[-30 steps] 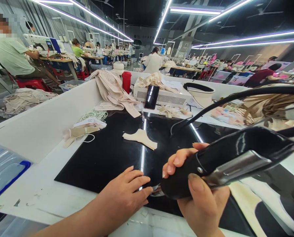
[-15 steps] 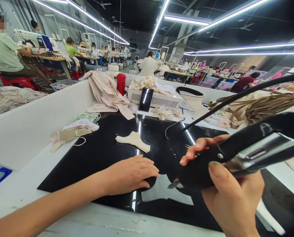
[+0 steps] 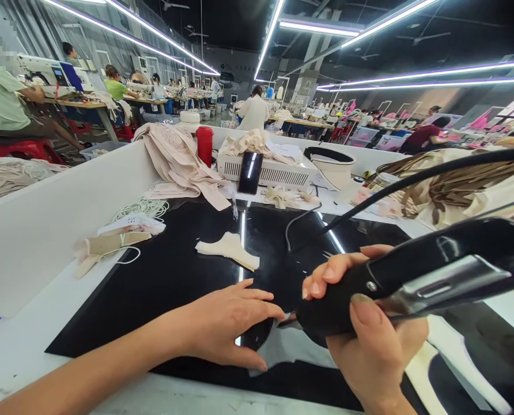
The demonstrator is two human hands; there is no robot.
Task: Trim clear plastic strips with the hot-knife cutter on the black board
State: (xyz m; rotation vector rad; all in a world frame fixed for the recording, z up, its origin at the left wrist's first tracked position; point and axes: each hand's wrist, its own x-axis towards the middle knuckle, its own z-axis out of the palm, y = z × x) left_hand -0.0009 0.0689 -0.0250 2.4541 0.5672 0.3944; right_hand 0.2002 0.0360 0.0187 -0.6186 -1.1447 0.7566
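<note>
- Probably least at risk, the tied fabric bundle lies at the left edge of the black sheet; a sweeping forearm could drag it.
- Next, the left hand has its fingers spread apart, gripping nothing. Whether its thumb presses the pale grey piece cannot be told; unpinned, that piece could slide or pucker.
- Beyond those fingertips, the cream fabric piece lies loose, easily nudged askew.
- The pale grey piece lies on the sheet under the metal tip, just beside the left index fingertip. A slip could injure that finger if the tip is sharp or hot, which is unclear.
- The right hand has its fingers clamped around the black corded tool; a tug from the arching cable could spoil its aim.
</note>
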